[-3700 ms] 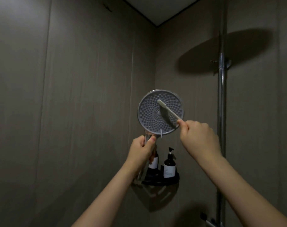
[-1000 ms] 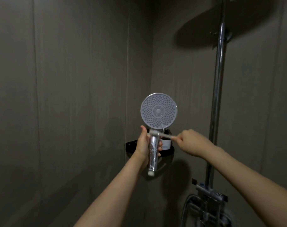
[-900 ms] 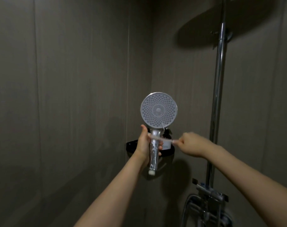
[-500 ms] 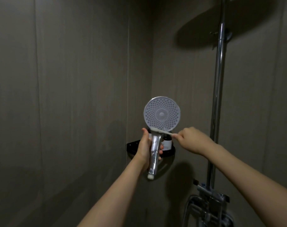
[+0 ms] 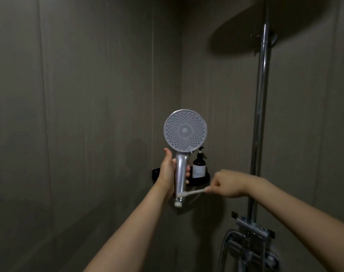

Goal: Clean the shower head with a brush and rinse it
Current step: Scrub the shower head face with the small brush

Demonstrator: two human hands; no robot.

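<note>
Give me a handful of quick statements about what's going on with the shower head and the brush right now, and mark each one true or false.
1. The left hand holds the shower head by its chrome handle. True.
2. The brush is scrubbing the round nozzle face. False: its tip is at the bottom end of the handle, well below the face.
3. The right hand has its grip closed on the brush. True.
4. A dark pump bottle stands on the corner shelf behind the shower head. True.
5. The nozzle face points toward the wall. False: it faces the camera.
6. Water is spraying from the shower head. False: no water shows.
</note>
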